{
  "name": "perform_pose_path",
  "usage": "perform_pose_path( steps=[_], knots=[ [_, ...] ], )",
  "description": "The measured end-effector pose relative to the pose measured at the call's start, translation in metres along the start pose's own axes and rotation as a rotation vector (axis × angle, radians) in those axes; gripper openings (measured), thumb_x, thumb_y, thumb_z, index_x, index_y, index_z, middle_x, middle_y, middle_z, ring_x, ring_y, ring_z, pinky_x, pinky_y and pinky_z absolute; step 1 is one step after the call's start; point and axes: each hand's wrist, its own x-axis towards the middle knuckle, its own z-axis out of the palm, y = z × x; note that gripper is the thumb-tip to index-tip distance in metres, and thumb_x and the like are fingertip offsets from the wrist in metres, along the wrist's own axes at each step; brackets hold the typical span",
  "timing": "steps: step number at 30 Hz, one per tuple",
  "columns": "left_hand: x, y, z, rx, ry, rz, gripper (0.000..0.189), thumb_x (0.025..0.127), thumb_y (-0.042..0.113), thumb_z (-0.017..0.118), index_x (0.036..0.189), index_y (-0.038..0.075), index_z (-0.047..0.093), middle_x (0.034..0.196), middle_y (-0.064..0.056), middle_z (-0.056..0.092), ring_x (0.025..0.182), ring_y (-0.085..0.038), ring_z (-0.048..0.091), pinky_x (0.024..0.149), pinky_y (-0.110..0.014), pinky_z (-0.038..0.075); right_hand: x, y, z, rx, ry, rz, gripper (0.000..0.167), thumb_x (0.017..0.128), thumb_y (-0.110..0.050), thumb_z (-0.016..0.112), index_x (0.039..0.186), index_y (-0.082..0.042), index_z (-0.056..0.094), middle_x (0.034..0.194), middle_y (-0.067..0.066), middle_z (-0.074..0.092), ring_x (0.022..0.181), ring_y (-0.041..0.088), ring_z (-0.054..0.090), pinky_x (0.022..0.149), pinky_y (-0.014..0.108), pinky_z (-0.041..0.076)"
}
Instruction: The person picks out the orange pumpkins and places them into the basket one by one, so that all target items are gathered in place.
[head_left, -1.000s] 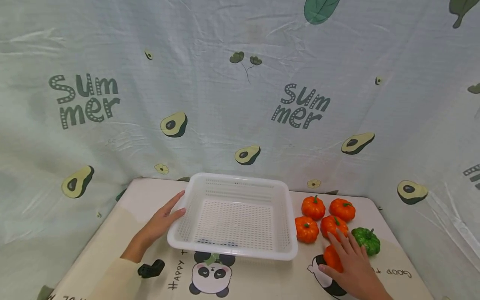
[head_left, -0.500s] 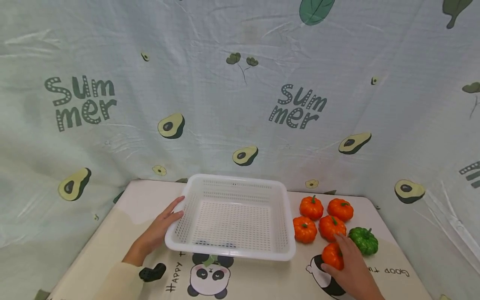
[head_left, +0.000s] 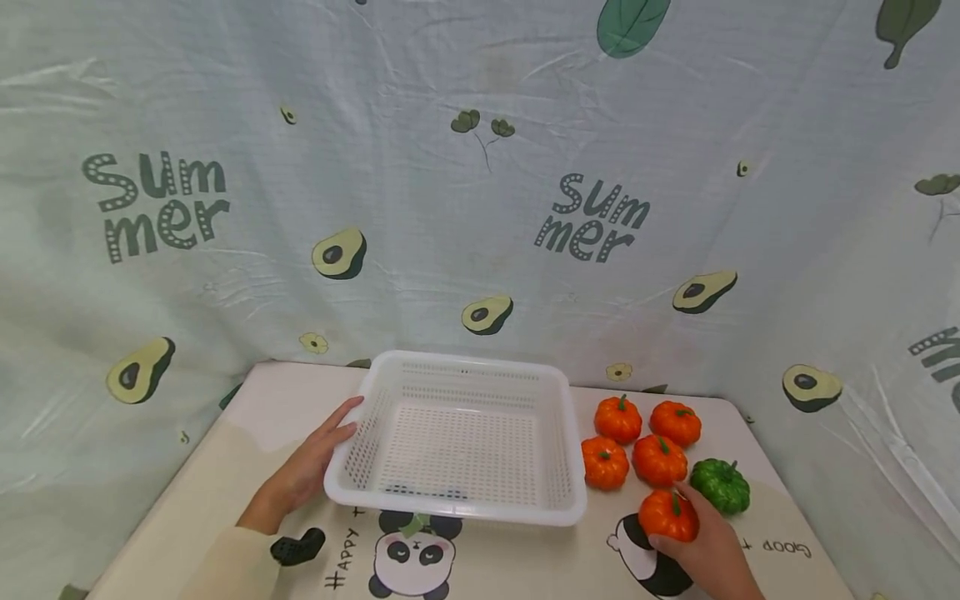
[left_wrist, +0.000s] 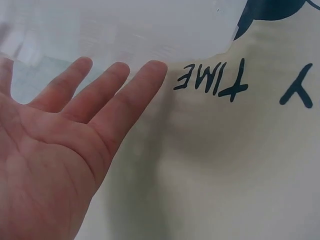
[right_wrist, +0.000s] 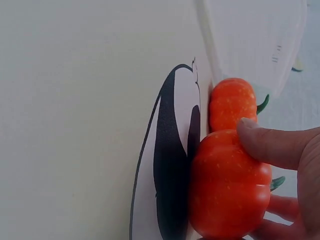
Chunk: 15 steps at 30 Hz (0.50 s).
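My right hand [head_left: 714, 546] grips a small orange pumpkin [head_left: 666, 517] with a green stem, the nearest of the group on the right. In the right wrist view the thumb presses one side of this pumpkin [right_wrist: 227, 185], and fingers come round the far side, partly hidden. My left hand [head_left: 306, 468] rests against the left side of a white perforated plastic basket [head_left: 457, 507]. The left wrist view shows that hand's fingers [left_wrist: 125, 105] straight and spread, tips at the basket wall.
Several more orange pumpkins, such as one [head_left: 604, 463] close to the basket's right side, stand beyond the held one. A green pumpkin [head_left: 720, 486] sits to its right. A black object [head_left: 298, 547] lies by the left sleeve. Printed cloth [head_left: 420, 208] walls the table's back.
My right hand has come down from over the orange pumpkin, and its fingers have closed round it. The left hand stays at the basket; the whole view has shifted slightly.
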Motion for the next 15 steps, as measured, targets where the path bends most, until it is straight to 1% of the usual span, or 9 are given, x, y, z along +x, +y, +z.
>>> perform_pose_path(
  steps=[2, 5, 7, 12, 15],
  knots=[
    [-0.0005, -0.0015, -0.0007, -0.007, 0.003, 0.005, 0.067, 0.111, 0.043, 0.042, 0.168, 0.032, 0.01, 0.175, -0.014, 0.018, 0.15, -0.043, 0.038, 0.112, -0.052, 0.049, -0.0005, 0.0013, 0.0002, 0.013, 0.005, 0.025, 0.108, 0.079, -0.04, 0.091, 0.156, 0.006, 0.032, 0.157, 0.04, 0.034, 0.135, 0.059, 0.041, 0.111, 0.074, 0.037],
    [-0.0022, -0.0036, -0.0019, -0.002, 0.016, 0.014, 0.066, 0.111, 0.041, 0.042, 0.168, 0.03, 0.011, 0.175, -0.015, 0.017, 0.151, -0.044, 0.037, 0.112, -0.053, 0.049, -0.0009, 0.0002, 0.0006, 0.033, 0.017, 0.049, 0.107, 0.077, -0.041, 0.092, 0.155, 0.006, 0.037, 0.155, 0.039, 0.037, 0.134, 0.057, 0.043, 0.111, 0.073, 0.037],
    [-0.003, -0.0042, -0.0022, -0.005, 0.032, 0.013, 0.065, 0.111, 0.04, 0.043, 0.168, 0.03, 0.013, 0.175, -0.014, 0.018, 0.152, -0.045, 0.036, 0.112, -0.054, 0.049, -0.0007, -0.0014, 0.0005, 0.04, 0.027, 0.055, 0.107, 0.074, -0.041, 0.093, 0.154, 0.005, 0.04, 0.155, 0.039, 0.039, 0.135, 0.057, 0.043, 0.113, 0.073, 0.035],
    [-0.001, -0.004, -0.0006, -0.01, 0.036, 0.014, 0.065, 0.111, 0.04, 0.043, 0.168, 0.03, 0.013, 0.175, -0.014, 0.018, 0.152, -0.047, 0.034, 0.112, -0.055, 0.049, -0.0011, -0.0045, -0.0024, 0.054, 0.044, 0.055, 0.106, 0.069, -0.039, 0.097, 0.151, 0.004, 0.047, 0.155, 0.038, 0.04, 0.138, 0.058, 0.04, 0.114, 0.072, 0.032],
    [0.0002, -0.0038, 0.002, 0.009, 0.051, 0.025, 0.065, 0.111, 0.042, 0.044, 0.168, 0.032, 0.015, 0.176, -0.013, 0.017, 0.151, -0.048, 0.036, 0.11, -0.055, 0.051, -0.001, -0.0053, -0.0044, 0.07, 0.039, 0.063, 0.105, 0.067, -0.037, 0.098, 0.151, 0.004, 0.048, 0.155, 0.039, 0.04, 0.14, 0.058, 0.039, 0.114, 0.072, 0.031]
  ],
)
